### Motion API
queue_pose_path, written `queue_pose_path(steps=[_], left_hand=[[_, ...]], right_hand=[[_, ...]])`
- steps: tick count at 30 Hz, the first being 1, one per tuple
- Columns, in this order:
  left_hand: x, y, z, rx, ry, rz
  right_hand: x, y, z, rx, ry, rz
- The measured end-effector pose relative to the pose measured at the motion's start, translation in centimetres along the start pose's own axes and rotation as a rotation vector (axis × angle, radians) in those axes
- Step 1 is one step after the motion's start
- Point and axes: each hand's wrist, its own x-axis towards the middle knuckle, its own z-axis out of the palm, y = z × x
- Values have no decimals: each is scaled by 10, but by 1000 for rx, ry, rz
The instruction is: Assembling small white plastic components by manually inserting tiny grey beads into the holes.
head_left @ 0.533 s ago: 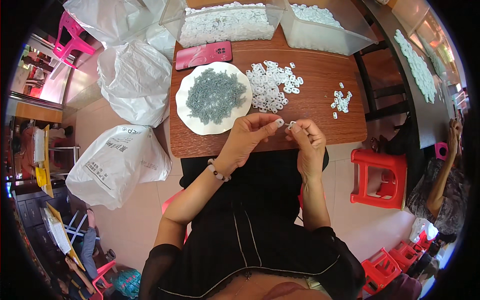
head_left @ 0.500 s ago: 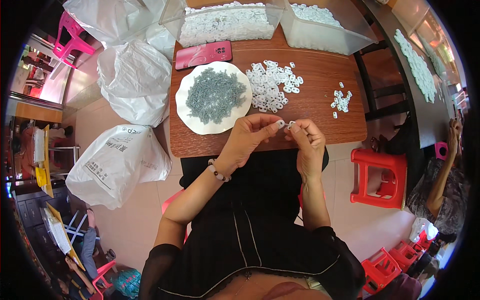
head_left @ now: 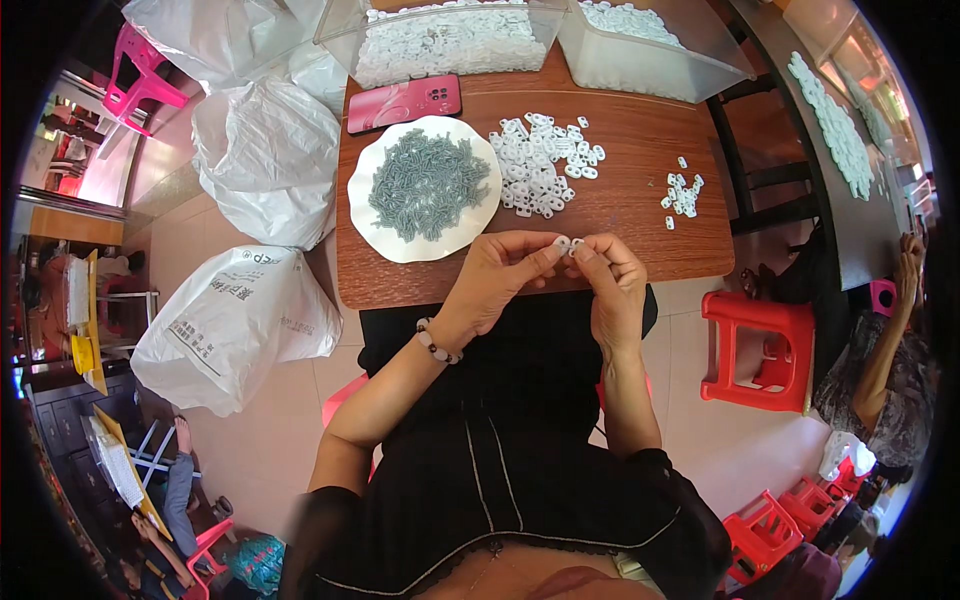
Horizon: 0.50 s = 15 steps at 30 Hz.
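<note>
My left hand (head_left: 508, 268) pinches a small white oval plastic piece (head_left: 562, 243) between thumb and forefinger. Right against it, my right hand (head_left: 610, 275) grips a second small white piece (head_left: 575, 245). The two pieces touch or nearly touch in front of me, above the table's near edge. Beyond my hands lies a pile of similar white pieces with holes (head_left: 540, 165). To its left a white scalloped plate (head_left: 372, 225) holds a heap of small grey pins (head_left: 430, 185). A smaller cluster of white pieces (head_left: 682, 195) rests at the right of the wooden table (head_left: 640, 130).
A pink phone (head_left: 405, 103) lies behind the plate. Two clear bins (head_left: 455, 50) (head_left: 640, 75) of white pieces stand at the back. White sacks (head_left: 265, 160) flank the table's left side. A red stool (head_left: 757, 350) is at the right, and another person's arm (head_left: 885, 340) shows beyond it.
My hands have drawn slightly closer, bringing the two white pieces together. The table and its contents appear shifted slightly upward in view.
</note>
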Motion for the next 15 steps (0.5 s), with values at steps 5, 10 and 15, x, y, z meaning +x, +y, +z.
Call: queue_pose_path(steps=[5, 10, 15], left_hand=[[3, 0, -6, -206, -45, -108], [3, -1, -7, -303, -79, -151], [3, -2, -6, -290, -68, -140]], right_hand=[[-1, -2, 2, -7, 36, -32], [-3, -3, 3, -168, 91, -97], [-5, -8, 7, -308, 95, -166]])
